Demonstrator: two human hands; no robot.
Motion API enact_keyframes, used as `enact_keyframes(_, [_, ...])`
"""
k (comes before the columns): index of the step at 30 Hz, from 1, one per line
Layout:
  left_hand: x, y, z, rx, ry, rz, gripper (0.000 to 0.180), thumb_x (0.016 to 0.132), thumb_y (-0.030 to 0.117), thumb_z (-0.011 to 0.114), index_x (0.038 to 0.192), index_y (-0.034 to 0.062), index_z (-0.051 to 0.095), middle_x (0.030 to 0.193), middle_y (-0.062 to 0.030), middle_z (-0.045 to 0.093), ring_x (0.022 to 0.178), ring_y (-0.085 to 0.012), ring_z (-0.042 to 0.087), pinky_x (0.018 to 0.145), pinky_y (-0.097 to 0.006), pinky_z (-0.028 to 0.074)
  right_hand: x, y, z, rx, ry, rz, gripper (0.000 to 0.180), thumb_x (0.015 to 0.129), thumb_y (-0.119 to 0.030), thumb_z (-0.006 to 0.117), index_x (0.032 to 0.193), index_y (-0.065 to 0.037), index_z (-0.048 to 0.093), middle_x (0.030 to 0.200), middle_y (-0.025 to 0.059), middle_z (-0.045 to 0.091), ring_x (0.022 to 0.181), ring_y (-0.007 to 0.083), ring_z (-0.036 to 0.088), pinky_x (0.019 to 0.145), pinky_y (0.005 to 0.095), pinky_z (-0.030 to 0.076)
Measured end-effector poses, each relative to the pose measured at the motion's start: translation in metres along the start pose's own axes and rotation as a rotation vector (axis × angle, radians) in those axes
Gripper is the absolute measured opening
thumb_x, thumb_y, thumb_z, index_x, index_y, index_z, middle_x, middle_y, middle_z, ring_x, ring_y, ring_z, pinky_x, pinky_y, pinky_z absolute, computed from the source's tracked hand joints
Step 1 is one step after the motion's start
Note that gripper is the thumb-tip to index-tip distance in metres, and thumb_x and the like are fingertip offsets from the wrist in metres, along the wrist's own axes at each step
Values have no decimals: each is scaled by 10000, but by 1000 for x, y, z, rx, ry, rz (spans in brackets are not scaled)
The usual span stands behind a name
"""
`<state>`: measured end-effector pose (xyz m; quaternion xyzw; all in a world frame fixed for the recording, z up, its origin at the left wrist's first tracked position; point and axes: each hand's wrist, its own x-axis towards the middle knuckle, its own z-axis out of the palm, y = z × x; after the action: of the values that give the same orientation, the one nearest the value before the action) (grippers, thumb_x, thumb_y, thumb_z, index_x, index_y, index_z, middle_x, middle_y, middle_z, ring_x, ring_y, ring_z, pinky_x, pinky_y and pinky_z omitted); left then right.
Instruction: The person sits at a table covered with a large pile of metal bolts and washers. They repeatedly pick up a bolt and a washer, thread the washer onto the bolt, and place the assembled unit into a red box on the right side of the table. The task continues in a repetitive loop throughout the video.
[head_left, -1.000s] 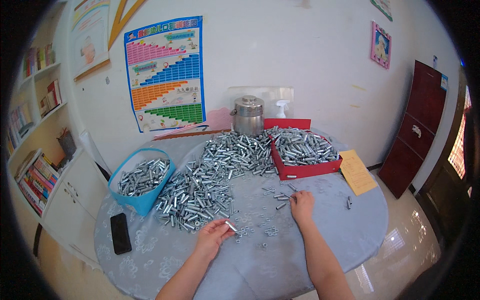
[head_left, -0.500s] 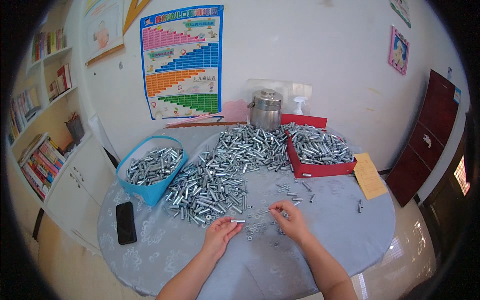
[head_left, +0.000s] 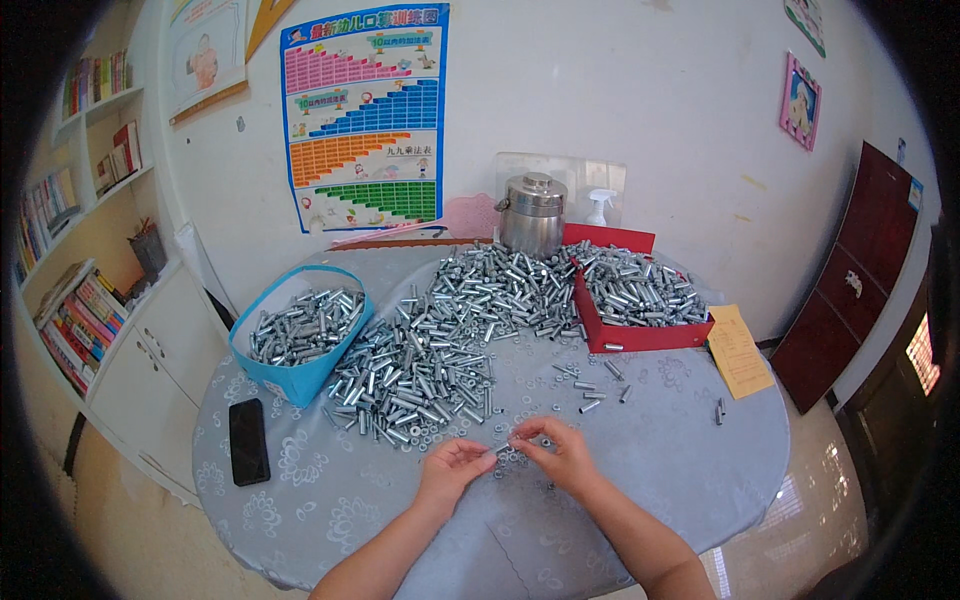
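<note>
Both hands meet near the front middle of the table. My left hand (head_left: 453, 472) is closed, thumb against fingers, on a short shiny metal sleeve (head_left: 502, 449). Fingertips of my right hand (head_left: 557, 456) pinch a thin metal bolt at the sleeve's far end; the bolt is mostly hidden by the fingers. Loose nuts and washers lie on the cloth under and around the hands, partly covered by them. Just beyond is a wide heap of metal sleeves and bolts (head_left: 415, 375).
A blue fabric bin (head_left: 300, 380) of metal pieces stands left, a red box (head_left: 645, 337) of more at right. A steel pot (head_left: 533, 215) stands behind the heap. A black phone (head_left: 249, 442) lies left, a yellow paper (head_left: 740, 352) right, on the grey tablecloth (head_left: 660, 470).
My hands have come together. The right hand moved left with the bolt, bringing it to the sleeve in my left hand, which shifted slightly right.
</note>
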<state>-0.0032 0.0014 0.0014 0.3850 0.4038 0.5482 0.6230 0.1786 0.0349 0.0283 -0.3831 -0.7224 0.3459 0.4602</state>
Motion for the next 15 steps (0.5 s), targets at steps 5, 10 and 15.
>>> enact_keyframes(5, [-5, -1, 10, 174, -68, 132, 196, 747, 21, 655, 923, 5, 571, 883, -70, 630, 820, -119, 594, 732, -232, 476, 1, 2, -1, -83, -38, -120, 126, 752, -88, 630, 872, -52, 645, 893, 70, 624, 899, 219, 574, 791, 317, 440])
enact_keyframes(10, [-4, 3, 7, 176, 2, 152, 254, 766, 21, 635, 1007, 0, 555, 918, -81, 637, 830, -110, 589, 735, -216, 461, 11, 18, -22, -355, 82, -84, 115, 738, -110, 626, 839, -66, 659, 823, 77, 620, 835, 254, 568, 755, 338, 438])
enact_keyframes(15, [-1, 1, 4, 127, -4, 159, 287, 781, -1, 609, 1058, -1, 536, 940, -100, 639, 841, -107, 589, 733, -203, 450, 8, 39, -27, -526, -152, -119, 131, 733, -142, 625, 846, -90, 667, 798, 88, 613, 802, 279, 554, 713, 353, 436])
